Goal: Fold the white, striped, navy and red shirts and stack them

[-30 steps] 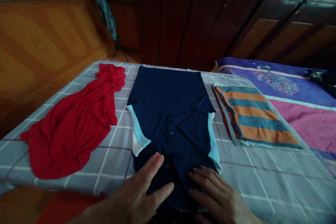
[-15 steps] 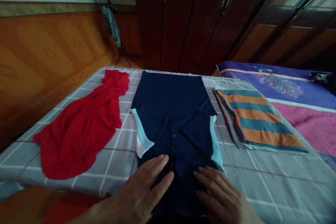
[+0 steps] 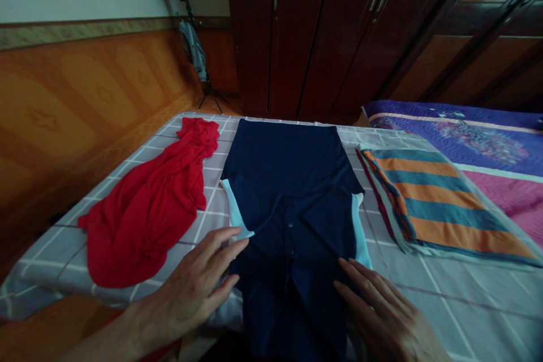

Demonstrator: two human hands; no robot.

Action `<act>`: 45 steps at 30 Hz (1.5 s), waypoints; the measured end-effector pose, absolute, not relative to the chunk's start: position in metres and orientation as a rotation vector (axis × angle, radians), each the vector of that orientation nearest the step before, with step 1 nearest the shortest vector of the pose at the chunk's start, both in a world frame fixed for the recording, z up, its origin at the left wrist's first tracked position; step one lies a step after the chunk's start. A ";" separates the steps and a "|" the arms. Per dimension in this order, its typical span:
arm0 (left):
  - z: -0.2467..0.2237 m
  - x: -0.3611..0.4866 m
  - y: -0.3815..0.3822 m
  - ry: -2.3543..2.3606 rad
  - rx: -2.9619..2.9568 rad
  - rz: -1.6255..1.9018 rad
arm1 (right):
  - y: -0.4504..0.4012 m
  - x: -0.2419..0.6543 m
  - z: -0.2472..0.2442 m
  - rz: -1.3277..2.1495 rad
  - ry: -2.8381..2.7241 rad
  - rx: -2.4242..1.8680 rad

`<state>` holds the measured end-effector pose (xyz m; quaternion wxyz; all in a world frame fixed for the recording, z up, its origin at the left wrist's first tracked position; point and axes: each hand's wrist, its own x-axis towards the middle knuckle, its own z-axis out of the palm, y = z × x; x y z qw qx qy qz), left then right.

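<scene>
A navy shirt (image 3: 292,164) with light blue side panels and a buttoned placket lies spread on a checked grey cloth (image 3: 428,271), its near end hanging toward me. My left hand (image 3: 203,274) is at the shirt's left edge, fingers apart, its fingertips by the left light blue panel. On the right edge rests my right hand (image 3: 382,305), its fingers stretched out over the navy fabric. Neither hand grips anything.
A crumpled red garment (image 3: 148,209) lies on the left. Folded clothes with an orange and teal striped top (image 3: 445,198) lie on the right. Beyond are a purple and pink bed cover (image 3: 466,130), dark red wardrobe doors (image 3: 297,34) and a clothes stand (image 3: 186,0).
My left hand has moved left, from the shirt's middle to its left edge. My right hand has shifted slightly right. The view has turned a little to the left.
</scene>
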<state>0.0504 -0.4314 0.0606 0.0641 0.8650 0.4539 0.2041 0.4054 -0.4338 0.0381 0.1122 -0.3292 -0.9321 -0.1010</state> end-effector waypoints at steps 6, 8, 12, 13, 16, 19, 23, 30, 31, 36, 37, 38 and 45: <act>0.051 0.052 -0.426 1.295 2.556 0.597 | -0.427 0.408 0.035 -0.414 -2.765 -0.806; 0.057 0.052 -0.425 1.233 2.594 0.468 | -0.425 0.411 0.032 -0.426 -2.773 -0.765; 0.070 0.049 -0.425 1.201 2.637 0.286 | -0.425 0.419 0.030 -0.421 -2.788 -0.797; 0.071 0.048 -0.425 1.189 2.650 0.253 | -0.425 0.420 0.032 -0.410 -2.792 -0.829; 0.067 0.045 -0.426 1.167 2.708 0.188 | -0.424 0.417 0.039 -0.347 -2.802 -0.918; 0.057 0.045 -0.426 1.182 2.781 0.207 | -0.422 0.413 0.044 -0.316 -2.747 -0.966; 0.047 0.045 -0.422 1.190 2.866 0.279 | -0.421 0.413 0.044 -0.259 -2.731 -1.016; 0.048 0.044 -0.413 1.195 2.981 0.335 | -0.414 0.422 0.038 -0.412 -2.743 -0.927; 0.048 0.043 -0.412 1.196 3.001 0.305 | -0.411 0.422 0.038 -0.433 -2.738 -0.901; 0.052 0.043 -0.405 1.134 3.011 0.334 | -0.402 0.421 0.041 -0.462 -2.724 -0.816; 0.053 0.043 -0.403 1.116 2.982 0.378 | -0.401 0.421 0.042 -0.454 -2.719 -0.819; 0.052 0.042 -0.401 1.108 2.943 0.407 | -0.400 0.421 0.043 -0.444 -2.714 -0.830; 0.046 0.037 -0.393 1.142 2.983 0.311 | -0.398 0.433 0.023 -0.341 -2.677 -0.988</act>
